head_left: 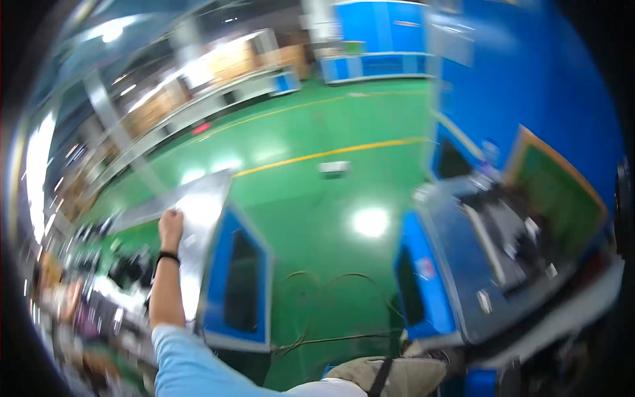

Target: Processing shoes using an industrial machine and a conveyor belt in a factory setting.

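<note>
My left hand (170, 228) is stretched out over a shiny metal worktop (205, 202) on the left. Its fingers are curled closed, and whether anything is inside them is hidden. A black band (168, 256) circles the wrist, below which the forearm runs into a light blue sleeve (192, 364). I cannot tell whether the hand touches the worktop. Blurred dark items (132, 264) lie to the left of the forearm. My right hand is out of the picture.
Blue cabinets with dark panels stand left (238, 284) and right (413, 281). Cables (344, 337) cross the green floor between them. The right bench (456, 264) carries blurred parts and a green board (559, 192). A small white object (334, 167) lies farther off.
</note>
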The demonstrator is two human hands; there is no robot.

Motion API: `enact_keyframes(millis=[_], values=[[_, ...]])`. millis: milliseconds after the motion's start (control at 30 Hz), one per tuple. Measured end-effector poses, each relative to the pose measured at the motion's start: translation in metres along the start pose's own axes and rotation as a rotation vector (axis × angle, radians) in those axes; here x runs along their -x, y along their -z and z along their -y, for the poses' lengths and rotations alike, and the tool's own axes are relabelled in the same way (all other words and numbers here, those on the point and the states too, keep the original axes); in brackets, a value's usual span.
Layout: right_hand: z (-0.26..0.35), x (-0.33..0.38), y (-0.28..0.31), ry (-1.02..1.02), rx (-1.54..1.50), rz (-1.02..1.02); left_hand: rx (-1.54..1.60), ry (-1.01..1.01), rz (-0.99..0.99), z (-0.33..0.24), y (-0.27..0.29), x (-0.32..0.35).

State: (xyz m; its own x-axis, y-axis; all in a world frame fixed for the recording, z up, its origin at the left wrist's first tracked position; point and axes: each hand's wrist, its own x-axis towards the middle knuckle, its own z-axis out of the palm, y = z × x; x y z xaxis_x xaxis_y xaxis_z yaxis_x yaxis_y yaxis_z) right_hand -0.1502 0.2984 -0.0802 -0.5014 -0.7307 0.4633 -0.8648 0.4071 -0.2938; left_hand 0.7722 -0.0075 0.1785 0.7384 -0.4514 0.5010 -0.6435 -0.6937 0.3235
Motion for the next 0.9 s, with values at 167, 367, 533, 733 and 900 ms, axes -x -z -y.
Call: enact_keyframes(millis=[167,367,533,733,900], values=[[0.008,-0.008,0.004,-0.146,0.066,0.082,0.591,-0.586,0.330,-0.262,-0.143,0.073],[0.040,-0.018,0.038,-0.247,0.150,0.008,0.614,-1.479,0.673,-0.609,-0.159,0.303],[0.036,-0.039,0.021,-0.263,0.174,-0.061,0.736,-1.085,1.067,-0.805,-0.190,0.455],[0.027,-0.070,0.012,-0.155,0.089,0.003,0.570,-0.735,0.874,-0.883,-0.209,0.619],[0.026,-0.095,0.010,-0.214,-0.017,-0.051,0.474,-1.004,1.042,-0.868,-0.184,0.567]])
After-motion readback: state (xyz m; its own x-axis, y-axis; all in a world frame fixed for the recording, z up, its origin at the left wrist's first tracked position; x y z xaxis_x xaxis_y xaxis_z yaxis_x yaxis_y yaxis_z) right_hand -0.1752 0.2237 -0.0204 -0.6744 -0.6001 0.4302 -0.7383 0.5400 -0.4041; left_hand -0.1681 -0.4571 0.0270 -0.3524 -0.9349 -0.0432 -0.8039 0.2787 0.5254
